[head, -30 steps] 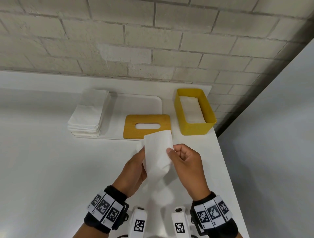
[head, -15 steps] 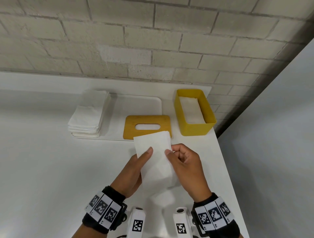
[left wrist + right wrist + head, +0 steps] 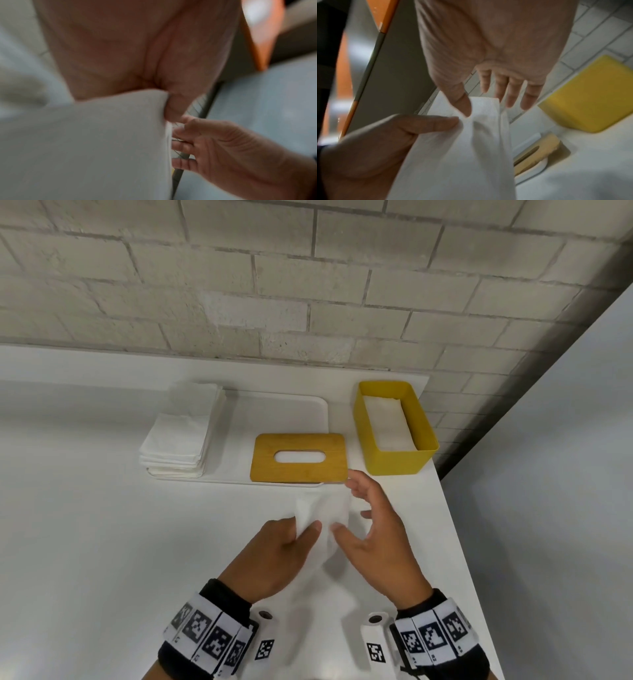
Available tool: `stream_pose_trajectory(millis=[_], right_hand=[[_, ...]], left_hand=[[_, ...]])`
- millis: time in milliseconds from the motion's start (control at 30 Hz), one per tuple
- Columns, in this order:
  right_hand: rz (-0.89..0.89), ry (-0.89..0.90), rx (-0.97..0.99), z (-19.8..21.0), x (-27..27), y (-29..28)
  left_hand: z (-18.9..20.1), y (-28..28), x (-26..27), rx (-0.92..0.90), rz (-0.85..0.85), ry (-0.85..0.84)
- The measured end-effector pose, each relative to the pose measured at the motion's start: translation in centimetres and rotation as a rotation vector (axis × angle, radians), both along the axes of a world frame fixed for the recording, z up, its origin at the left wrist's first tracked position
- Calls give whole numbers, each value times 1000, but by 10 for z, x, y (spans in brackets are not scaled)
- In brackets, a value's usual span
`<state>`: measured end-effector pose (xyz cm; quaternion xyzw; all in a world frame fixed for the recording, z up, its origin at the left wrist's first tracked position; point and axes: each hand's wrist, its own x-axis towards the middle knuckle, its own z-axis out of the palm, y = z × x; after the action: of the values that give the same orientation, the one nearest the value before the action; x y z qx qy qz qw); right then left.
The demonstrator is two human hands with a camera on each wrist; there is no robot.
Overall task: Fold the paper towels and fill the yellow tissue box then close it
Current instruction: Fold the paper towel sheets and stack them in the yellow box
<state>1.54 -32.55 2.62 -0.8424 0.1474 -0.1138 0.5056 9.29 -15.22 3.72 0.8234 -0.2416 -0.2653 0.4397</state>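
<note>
Pinching one paper towel [image 3: 323, 518] between thumb and fingers, the left hand [image 3: 274, 556] holds it up above the near table [image 3: 85, 542], while the right hand [image 3: 376, 539] hovers beside it with fingers spread, only its thumb touching the sheet. The yellow tissue box [image 3: 397, 463] stands open at far right, some towels already inside, its wooden lid [image 3: 298, 474] lying left of it. With so light a one-sided grip, the limp sheet could sag, leaving the fold crooked.

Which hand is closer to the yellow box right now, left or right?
Right. The right hand reaches forward with its fingertips just short of the yellow box, near the wooden lid. The left hand sits farther back and to the left, pinching the paper towel.
</note>
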Motion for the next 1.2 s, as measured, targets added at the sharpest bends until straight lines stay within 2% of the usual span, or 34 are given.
stream_pose_trajectory(millis=[67, 133, 233, 400, 467, 600, 800, 1000, 1100, 1200], right_hand=[[135, 35, -56, 4, 2, -1], [189, 44, -60, 7, 3, -3], [175, 17, -28, 10, 1, -4], [37, -24, 222, 5, -3, -18], [-16, -53, 257, 6, -4, -24], [-61, -40, 322, 8, -6, -32], [-85, 44, 209, -4, -12, -37], [-88, 224, -51, -40, -14, -28], [-70, 254, -71, -49, -14, -21], [-92, 255, -52, -47, -10, -18]], left_hand=[[0, 2, 0, 91, -188, -226], [1, 3, 2, 137, -289, -368], [-1, 7, 8, 207, -234, -487], [-8, 23, 15, 233, -99, -414], [-12, 29, 19, 243, -9, -448], [-9, 30, 23, 117, 127, -480], [-20, 32, 22, 87, 143, -489], [-63, 40, 19, 238, 78, -439], [-70, 44, 16, 238, 76, -431], [-64, 43, 17, 145, 101, -488]])
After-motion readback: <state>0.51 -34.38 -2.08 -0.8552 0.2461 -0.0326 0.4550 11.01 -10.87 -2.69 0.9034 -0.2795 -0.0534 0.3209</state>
